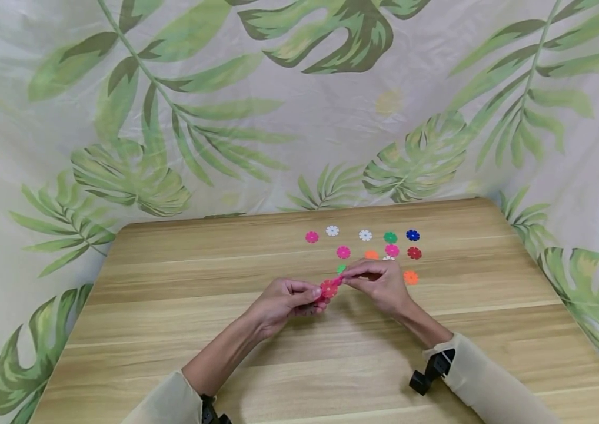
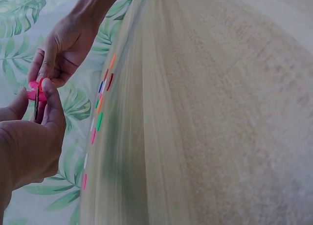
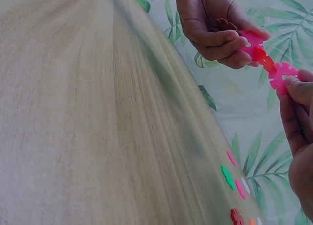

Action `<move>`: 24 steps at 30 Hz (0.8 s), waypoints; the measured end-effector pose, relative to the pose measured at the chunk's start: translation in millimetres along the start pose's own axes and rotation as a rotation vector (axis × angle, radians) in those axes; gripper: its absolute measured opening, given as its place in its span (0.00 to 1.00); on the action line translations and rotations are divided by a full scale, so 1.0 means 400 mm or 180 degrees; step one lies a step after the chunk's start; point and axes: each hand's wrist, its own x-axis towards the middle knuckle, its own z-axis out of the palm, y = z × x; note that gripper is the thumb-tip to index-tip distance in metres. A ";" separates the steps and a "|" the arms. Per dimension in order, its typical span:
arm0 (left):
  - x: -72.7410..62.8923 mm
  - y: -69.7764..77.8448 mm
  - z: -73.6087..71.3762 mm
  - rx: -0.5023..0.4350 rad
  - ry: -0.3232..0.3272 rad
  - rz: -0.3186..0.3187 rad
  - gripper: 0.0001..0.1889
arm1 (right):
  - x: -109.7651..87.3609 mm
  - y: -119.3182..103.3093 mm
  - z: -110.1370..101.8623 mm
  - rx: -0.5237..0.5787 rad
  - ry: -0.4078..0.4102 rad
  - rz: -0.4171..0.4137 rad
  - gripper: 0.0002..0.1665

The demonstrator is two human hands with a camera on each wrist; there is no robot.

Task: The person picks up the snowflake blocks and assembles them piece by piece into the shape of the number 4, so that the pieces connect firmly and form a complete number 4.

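Notched plastic discs, joined in a short chain, stretch between both hands above the table. My left hand (image 1: 283,303) grips one end, and a pink disc (image 3: 252,45) sticks out from its fingertips. From that disc a red disc (image 3: 264,59), seen nearly edge-on, leads to a second pink disc (image 3: 279,79). The right hand (image 1: 379,285) pinches this second pink disc between thumb and fingers. A brownish disc (image 3: 226,24) shows partly inside the left hand; the fingers hide how it is joined.
Loose notched discs lie flat on the wooden table (image 1: 172,330) beyond the hands: pink (image 1: 312,237), white (image 1: 365,235), green (image 1: 390,237), blue (image 1: 413,235), dark red (image 1: 414,252) and orange (image 1: 411,277). A leaf-patterned cloth (image 1: 320,129) hangs behind the table.
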 end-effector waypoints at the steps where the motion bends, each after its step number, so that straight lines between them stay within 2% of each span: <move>1: 0.000 -0.001 0.000 -0.0003 -0.0005 0.0007 0.13 | 0.000 0.000 -0.001 -0.0014 -0.0014 -0.0004 0.05; 7: 0.002 -0.007 0.001 -0.0085 -0.0070 0.0072 0.12 | 0.001 -0.001 -0.002 -0.0088 -0.0073 0.0024 0.08; 14: 0.000 -0.012 -0.005 -0.0071 -0.0130 0.0088 0.14 | 0.009 -0.006 -0.002 -0.0148 -0.0230 -0.0200 0.08; 20: -0.002 0.000 -0.006 -0.0050 -0.0076 0.0044 0.12 | 0.006 -0.010 -0.002 -0.0128 -0.0080 0.0027 0.09; 24: -0.004 0.008 -0.009 -0.0029 -0.0078 0.0011 0.13 | 0.002 -0.016 0.000 -0.0151 -0.0028 0.0026 0.11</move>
